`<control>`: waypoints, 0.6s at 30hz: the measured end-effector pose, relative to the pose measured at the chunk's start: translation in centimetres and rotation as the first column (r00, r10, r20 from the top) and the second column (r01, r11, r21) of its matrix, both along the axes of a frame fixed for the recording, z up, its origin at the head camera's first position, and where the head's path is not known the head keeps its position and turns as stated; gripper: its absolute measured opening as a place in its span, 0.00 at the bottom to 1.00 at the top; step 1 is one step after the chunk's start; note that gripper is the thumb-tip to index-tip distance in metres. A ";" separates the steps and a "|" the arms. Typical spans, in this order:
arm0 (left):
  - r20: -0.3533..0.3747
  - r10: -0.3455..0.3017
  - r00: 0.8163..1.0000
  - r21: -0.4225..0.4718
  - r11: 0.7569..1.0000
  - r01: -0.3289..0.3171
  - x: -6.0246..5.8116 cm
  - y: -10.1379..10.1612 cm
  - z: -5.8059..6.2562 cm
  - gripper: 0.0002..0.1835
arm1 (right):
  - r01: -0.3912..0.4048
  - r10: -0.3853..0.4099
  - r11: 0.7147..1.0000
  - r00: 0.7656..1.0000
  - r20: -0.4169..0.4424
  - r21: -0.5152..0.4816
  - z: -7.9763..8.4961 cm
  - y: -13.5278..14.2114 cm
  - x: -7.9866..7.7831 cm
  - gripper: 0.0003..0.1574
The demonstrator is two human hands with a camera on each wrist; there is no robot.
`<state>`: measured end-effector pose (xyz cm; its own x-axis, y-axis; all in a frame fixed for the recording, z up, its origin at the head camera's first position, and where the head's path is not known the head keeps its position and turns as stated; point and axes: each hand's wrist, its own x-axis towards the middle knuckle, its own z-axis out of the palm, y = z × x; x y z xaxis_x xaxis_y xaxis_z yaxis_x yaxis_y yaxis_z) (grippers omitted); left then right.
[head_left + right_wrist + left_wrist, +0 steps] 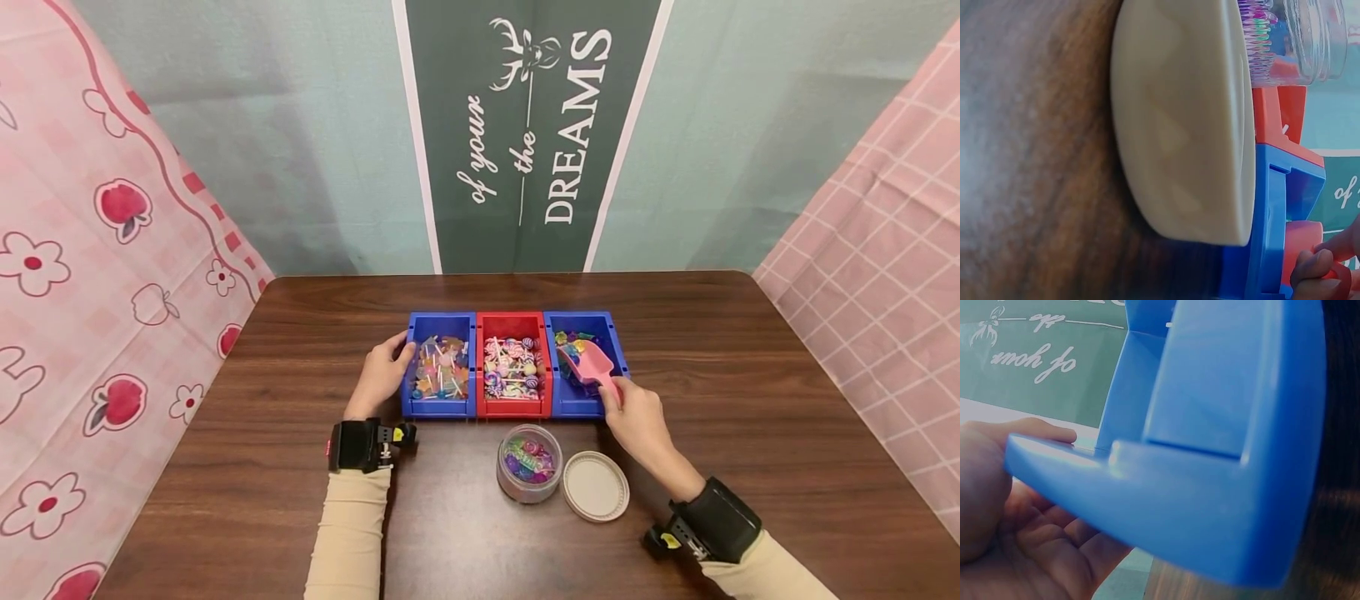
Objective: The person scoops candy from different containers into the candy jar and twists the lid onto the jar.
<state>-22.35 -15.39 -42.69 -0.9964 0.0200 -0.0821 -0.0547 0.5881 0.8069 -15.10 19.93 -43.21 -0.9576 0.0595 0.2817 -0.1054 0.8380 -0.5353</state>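
My right hand (639, 423) pinches the handle of a pink scoop (592, 365). The scoop's tilted head is inside the right blue bin (577, 407), over shiny, colourful translucent pieces (562, 338), some of them at its mouth. At the other end of the row, my left hand (380, 373) grips the side wall of the left blue bin (440, 408), thumb at the rim and fingers outside. The left wrist view shows this wall (1166, 500) close up. In the right wrist view, the scoop (1304, 240) is partly hidden behind the bin's front and the fingers.
Between the blue bins sits a red bin (513, 408) of striped lollipops; the left bin holds small translucent lollipops (442, 367). In front stand an uncapped clear jar (528, 492) with colourful pieces inside and a cream lid (596, 486), on a dark wooden table (262, 467).
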 end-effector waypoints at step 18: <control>-0.001 0.011 1.000 0.020 1.000 -0.011 0.0 -0.1 -0.1 0.26 | -0.033 0.034 0.999 0.999 0.031 -0.033 0.9 1.2 1.4 0.13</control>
<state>-22.39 -15.48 -42.79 -0.9967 0.0105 -0.0811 -0.0605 0.5715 0.8184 -13.66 21.08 -42.26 -0.9676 0.0357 0.2500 -0.1161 0.8161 -0.5661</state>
